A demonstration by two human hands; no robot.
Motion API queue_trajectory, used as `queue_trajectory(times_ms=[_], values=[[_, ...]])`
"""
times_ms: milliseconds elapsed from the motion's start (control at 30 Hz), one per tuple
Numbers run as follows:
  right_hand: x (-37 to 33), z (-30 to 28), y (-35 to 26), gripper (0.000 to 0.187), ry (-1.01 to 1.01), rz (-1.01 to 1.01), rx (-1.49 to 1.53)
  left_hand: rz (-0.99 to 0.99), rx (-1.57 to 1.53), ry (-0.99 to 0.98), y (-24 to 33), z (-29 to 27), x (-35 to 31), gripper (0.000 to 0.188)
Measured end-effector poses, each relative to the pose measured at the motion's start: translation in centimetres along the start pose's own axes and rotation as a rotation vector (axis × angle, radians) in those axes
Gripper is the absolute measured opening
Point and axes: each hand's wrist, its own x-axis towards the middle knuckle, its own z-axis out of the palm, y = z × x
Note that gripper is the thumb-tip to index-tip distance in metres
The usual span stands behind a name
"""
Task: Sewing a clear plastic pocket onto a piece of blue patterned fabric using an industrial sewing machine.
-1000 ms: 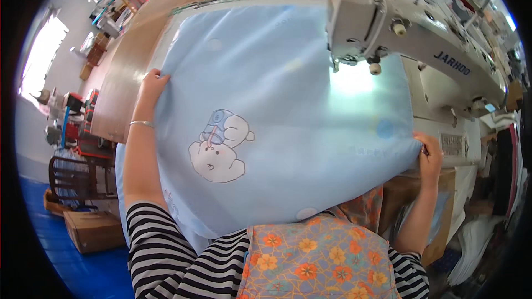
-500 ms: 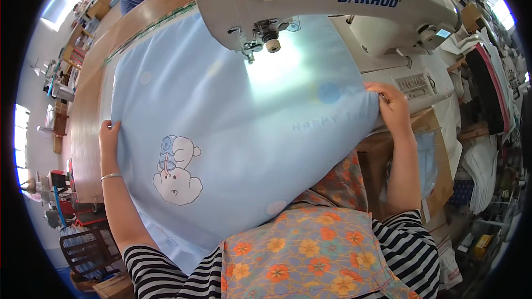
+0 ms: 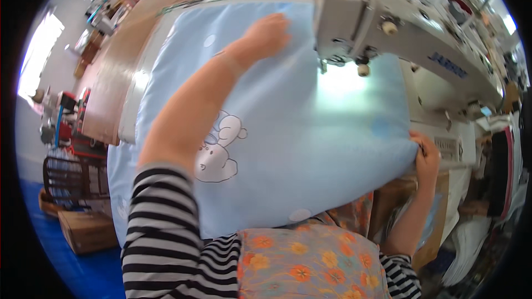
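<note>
A light blue cloth (image 3: 310, 149) with a white cartoon animal print (image 3: 219, 149) lies spread over the wooden sewing table (image 3: 111, 94). My left hand (image 3: 269, 33) rests flat on the far part of the cloth, just left of the sewing machine head (image 3: 354, 19), with the fingers loosely together. My right hand (image 3: 425, 152) pinches the cloth's right corner at the table's near right side. The machine's lamp lights the cloth under the needle area (image 3: 341, 77).
The white sewing machine (image 3: 438, 61) arm spans the upper right. A folded white layer (image 3: 133, 111) lies under the cloth's left edge. A cardboard box (image 3: 86, 230) and a dark crate (image 3: 69, 177) stand on the blue floor at left. My floral apron (image 3: 310, 266) fills the bottom.
My left hand has left the cloth's left edge and reached forward across the cloth toward the machine head. My right hand keeps hold of the right corner.
</note>
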Motion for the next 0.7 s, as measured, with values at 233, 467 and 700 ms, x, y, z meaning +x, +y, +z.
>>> queue_trajectory(times_ms=[233,467,700], values=[[-0.3,0.3,0.6,0.03,0.047,0.009,-0.007,-0.34,0.113,-0.282,2.9,1.7,6.3,0.056],[-0.2,0.4,0.5,0.03,0.069,0.03,-0.016,-0.404,-0.012,-0.154,3.8,1.8,2.2,0.064],[-7.3,1.2,0.2,0.022,0.347,0.314,0.359,-0.209,-0.026,-0.159,10.1,-2.1,-7.1,0.061]])
